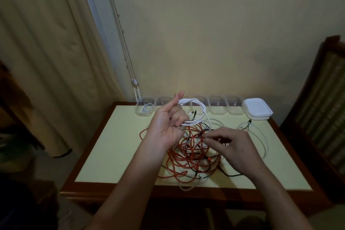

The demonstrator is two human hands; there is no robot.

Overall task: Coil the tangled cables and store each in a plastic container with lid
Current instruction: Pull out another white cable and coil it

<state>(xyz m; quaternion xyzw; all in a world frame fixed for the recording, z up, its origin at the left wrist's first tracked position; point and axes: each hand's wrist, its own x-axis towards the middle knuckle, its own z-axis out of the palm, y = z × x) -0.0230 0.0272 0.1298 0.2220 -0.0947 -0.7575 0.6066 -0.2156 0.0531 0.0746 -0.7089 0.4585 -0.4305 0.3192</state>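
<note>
My left hand (168, 119) is raised above the table and grips a coil of white cable (197, 112) with curled fingers. Below it a tangle of orange, white and black cables (188, 157) lies on the table (112, 151). My right hand (231, 145) is over the tangle's right side and pinches a thin white strand between its fingertips. A row of clear plastic containers (217, 107) stands along the far edge. The leftmost container (146, 109) holds a coiled white cable.
A stack of white lids (258, 111) sits at the far right of the row. A loose white cable loop (259, 136) lies on the table's right side. A wooden chair (321, 99) stands to the right, a curtain (46, 61) to the left.
</note>
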